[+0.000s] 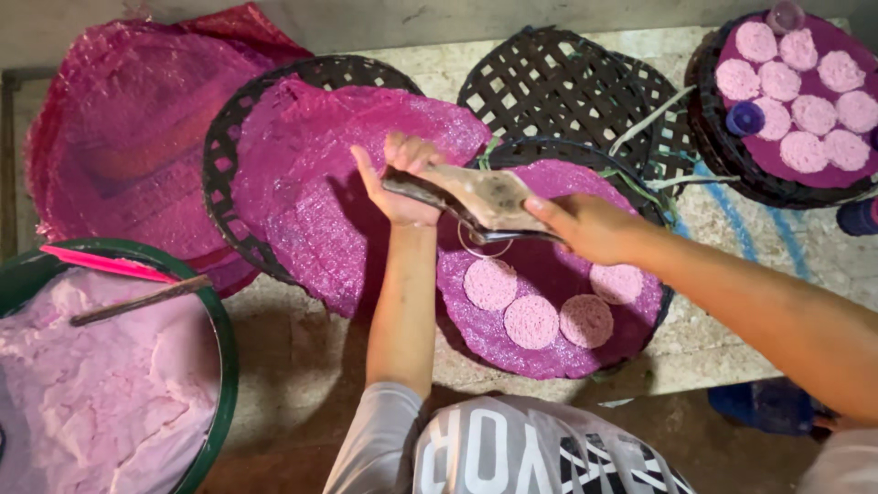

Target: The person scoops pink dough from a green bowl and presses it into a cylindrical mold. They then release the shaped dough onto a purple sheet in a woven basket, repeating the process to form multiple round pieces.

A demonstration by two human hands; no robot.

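Note:
Both my hands grip a wooden press (480, 197) with metal arms, held above a round woven tray (654, 206) lined with magenta mesh cloth. My left hand (402, 183) holds the press's left end, and my right hand (590, 224) holds its right end. Below the press, several pink noodle discs (532, 320) lie on the mesh. A thin metal ring hangs under the press.
A green tub (224, 366) of pale pink dough with a pink spatula and a stick sits at lower left. Another tray (219, 151) with crumpled magenta mesh lies left. Empty woven trays (549, 82) are behind. A full tray of discs (796, 101) stands at top right.

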